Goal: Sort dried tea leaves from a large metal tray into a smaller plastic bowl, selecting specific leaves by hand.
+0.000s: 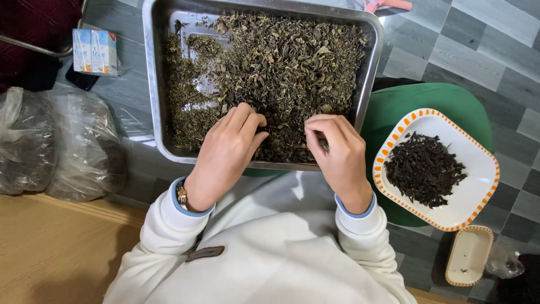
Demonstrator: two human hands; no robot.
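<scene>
A steel tray point(151, 67) holds a wide layer of dried greenish-brown leaves point(281, 62). My left hand point(228, 149) rests on the leaves at the tray's near edge, fingers curled down into them. My right hand point(337, 152) sits beside it, fingers pinched together over a few dark bits at the tray's near rim. A white plate with an orange dashed border point(478, 163) lies to the right on a green stool point(405, 107) and carries a pile of darker leaves point(423, 168).
A small white dish point(469, 256) sits below the plate, nearly bare. Two clear plastic bags point(62, 141) lie at the left, with small drink cartons point(95, 52) behind them. A wooden surface point(56, 253) is at the lower left; grey floor tiles point(484, 50) surround the stool.
</scene>
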